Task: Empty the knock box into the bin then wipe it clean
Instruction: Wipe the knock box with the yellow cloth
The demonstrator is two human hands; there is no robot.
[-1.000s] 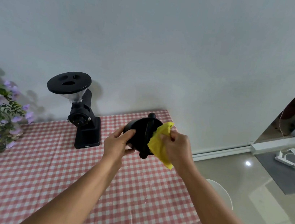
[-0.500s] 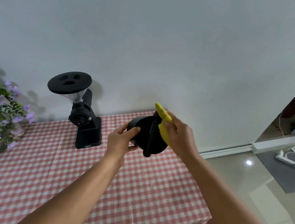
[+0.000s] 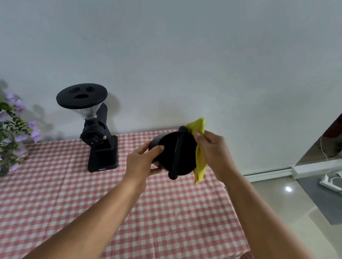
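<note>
My left grip clasping the knock box, I'd press the cloth pinched in my right grip round its rim.

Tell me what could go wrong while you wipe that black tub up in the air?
The tub could slip: only the left hand holds it, by one side, in the air, so a hard rub from the yellow cloth might knock it down. It is also tipped sideways, so leftover grounds might drop onto the checked tablecloth.
</note>
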